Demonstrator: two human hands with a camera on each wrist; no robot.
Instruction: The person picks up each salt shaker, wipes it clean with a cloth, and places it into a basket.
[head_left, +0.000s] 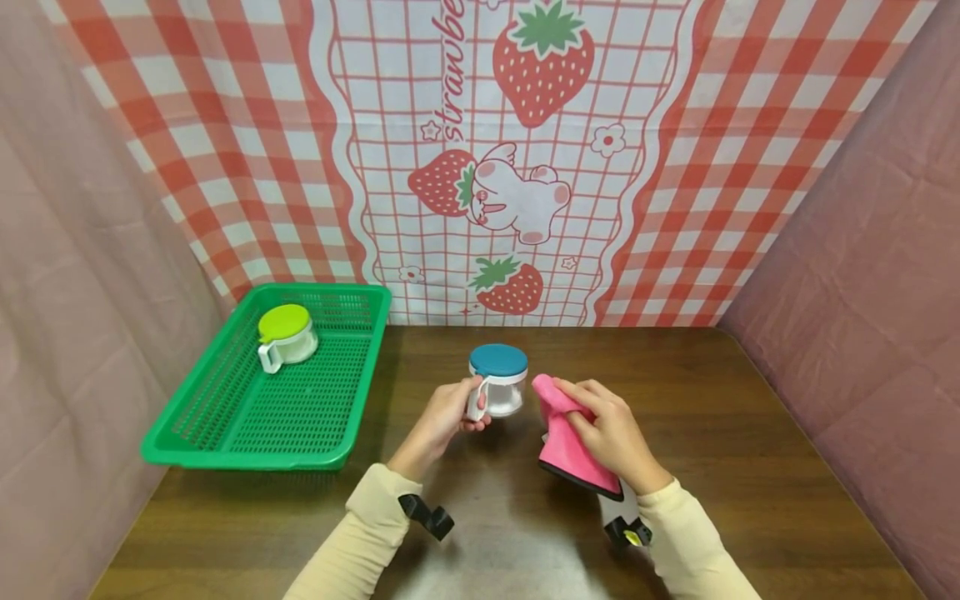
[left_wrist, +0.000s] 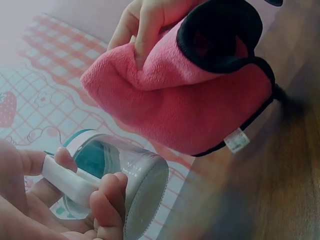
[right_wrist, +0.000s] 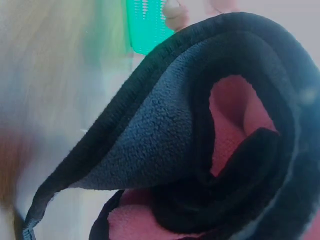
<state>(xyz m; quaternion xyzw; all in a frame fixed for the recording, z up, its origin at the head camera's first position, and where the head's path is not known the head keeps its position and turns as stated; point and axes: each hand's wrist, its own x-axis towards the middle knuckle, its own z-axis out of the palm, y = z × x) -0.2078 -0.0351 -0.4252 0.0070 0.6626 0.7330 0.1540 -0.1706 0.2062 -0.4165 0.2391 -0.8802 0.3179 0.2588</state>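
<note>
The pink cloth (head_left: 566, 458) is gripped between the thumb and fingers of the right hand (head_left: 611, 429) above the desk (head_left: 712, 458); it is bunched at the top, presumably for a firm hold, and its black-edged lower part is left hanging free. The blue-lidded jar (head_left: 506, 400) is held just beside the cloth, a gap being left between them. Its white handle (head_left: 477, 402) is clasped by the curled fingers of the left hand (head_left: 446, 410), so the clear wall is left largely uncovered; this grip is probably chosen for that reason and for steadiness. The hands are held apart, each clamped on its own item. The jar is apparently raised off the desk, as its underside is exposed in the left wrist view; the lid is seated. To the left, the green basket (head_left: 243, 460) is set well apart from the hands, by which working room is likely preserved. A green-lidded jar (head_left: 296, 343) is placed upright in its far left part, where it appears to be kept from sliding away by the raised sides. Behind the desk, a strawberry-printed sheet (head_left: 446, 279) is hung.
</note>
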